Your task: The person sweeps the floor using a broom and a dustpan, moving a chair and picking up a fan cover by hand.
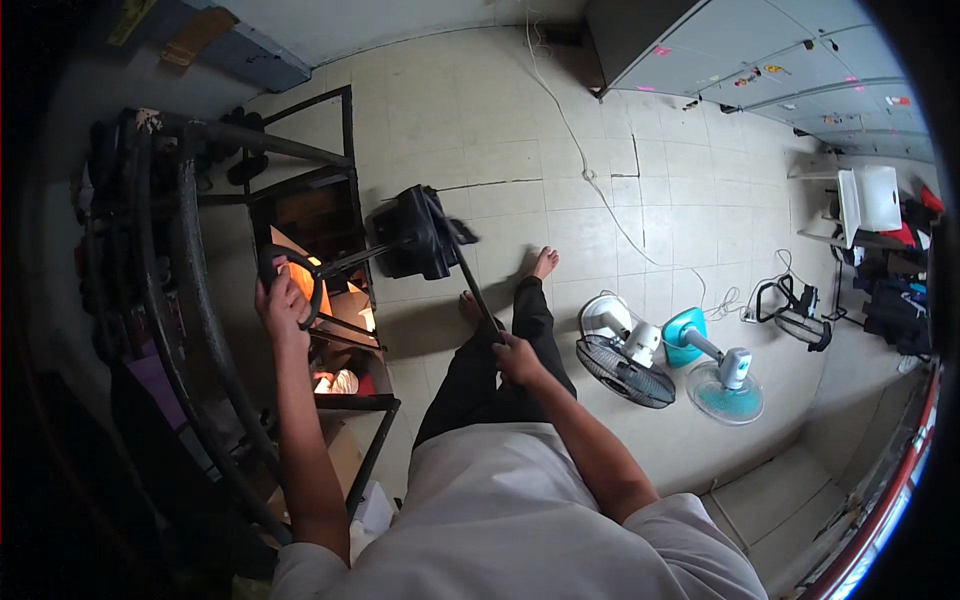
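Note:
My left hand grips a black round ring at the end of a dark metal rod. The rod runs right to a black boxy fan body held above the tiled floor. My right hand is closed around a thin black bar that slants up to the same black body. My bare feet stand on the floor just under it, in black trousers.
A black metal frame table with cardboard boxes beneath stands at the left. Two dismantled fans lie on the floor at the right. A white cable crosses the tiles. Grey lockers line the far wall.

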Motion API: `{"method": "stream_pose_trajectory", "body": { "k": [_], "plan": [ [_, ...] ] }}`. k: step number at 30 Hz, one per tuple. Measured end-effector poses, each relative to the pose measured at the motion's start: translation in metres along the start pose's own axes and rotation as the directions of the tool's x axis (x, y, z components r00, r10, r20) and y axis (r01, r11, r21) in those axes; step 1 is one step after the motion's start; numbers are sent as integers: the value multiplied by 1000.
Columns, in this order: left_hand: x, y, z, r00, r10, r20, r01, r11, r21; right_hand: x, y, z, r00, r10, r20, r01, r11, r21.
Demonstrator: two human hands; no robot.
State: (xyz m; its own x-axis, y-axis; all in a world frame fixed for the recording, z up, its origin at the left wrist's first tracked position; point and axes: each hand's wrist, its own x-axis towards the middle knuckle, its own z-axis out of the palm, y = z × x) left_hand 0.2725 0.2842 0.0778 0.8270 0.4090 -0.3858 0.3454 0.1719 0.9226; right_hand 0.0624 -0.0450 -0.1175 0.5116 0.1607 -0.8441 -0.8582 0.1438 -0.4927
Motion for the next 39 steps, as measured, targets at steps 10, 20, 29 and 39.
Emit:
{"method": "stream_pose_trajectory", "body": {
  "k": [10, 20, 29, 39],
  "plan": [
    [42, 18, -78, 995, -89, -51, 89, 996, -3, -85, -55, -122, 934, -263, -243, 92, 833, -546],
    [44, 16, -73, 993, -83, -81, 86, 996, 25, 48, 18, -6, 847, -407, -341, 52, 702, -710],
    [44, 16, -59, 991, -114, 69, 116, 993, -30, -109, 2, -68, 991, 69, 112, -105, 929, 355],
    [-26, -3, 98, 945, -24, 327, 20, 1000, 16, -144, 41, -160, 805, 268, -530, 283, 612, 739]
  ]
}}
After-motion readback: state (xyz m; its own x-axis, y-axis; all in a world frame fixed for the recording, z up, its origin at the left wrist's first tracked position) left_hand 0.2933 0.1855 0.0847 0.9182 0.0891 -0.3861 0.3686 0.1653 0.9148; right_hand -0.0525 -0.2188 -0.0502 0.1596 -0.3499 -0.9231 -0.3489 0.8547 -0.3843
